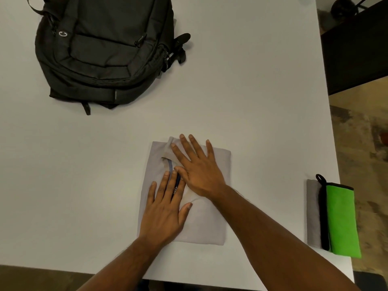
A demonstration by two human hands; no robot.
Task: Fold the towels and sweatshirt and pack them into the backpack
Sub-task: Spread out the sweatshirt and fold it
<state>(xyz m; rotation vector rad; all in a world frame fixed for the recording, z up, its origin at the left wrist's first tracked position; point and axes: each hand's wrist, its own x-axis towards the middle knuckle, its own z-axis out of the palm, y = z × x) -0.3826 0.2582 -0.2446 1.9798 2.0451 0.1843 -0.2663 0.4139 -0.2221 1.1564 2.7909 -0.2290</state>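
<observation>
A light grey sweatshirt lies folded into a rectangle near the table's front edge. My left hand presses flat on its left half with straight fingers, over the collar with its blue tape. Just above it, my right hand lies flat across the upper middle, fingers spread. A folded green towel rests on a folded grey towel at the table's right edge. The black backpack lies zipped shut at the far left.
The white table ends at the right beside a patterned floor and a dark piece of furniture. The towels sit close to the table's right edge.
</observation>
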